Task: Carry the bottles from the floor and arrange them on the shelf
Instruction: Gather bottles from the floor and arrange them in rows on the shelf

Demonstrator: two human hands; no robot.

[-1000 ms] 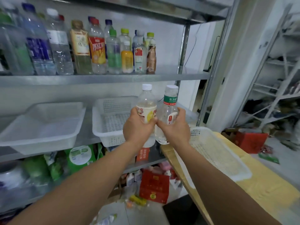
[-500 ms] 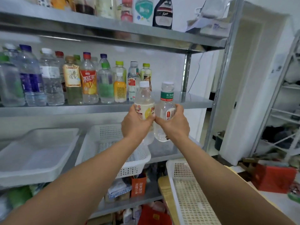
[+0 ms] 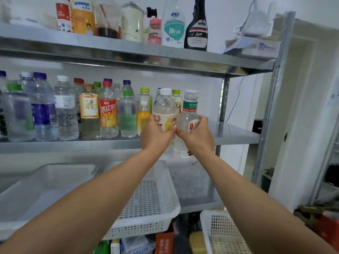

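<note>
Steel shelf carries a long bottle row; right end bare. We hold two more at its front edge, not yet set down: left hand, fingers wrapped round yellow-label bottle; right hand, fingers round green-label bottle. Both left to place.

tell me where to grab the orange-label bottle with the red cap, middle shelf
The orange-label bottle stands upright with bottles close on both sides and behind, so only its narrower top has finger room: probably take the neck under the red cap, from the front.
</note>
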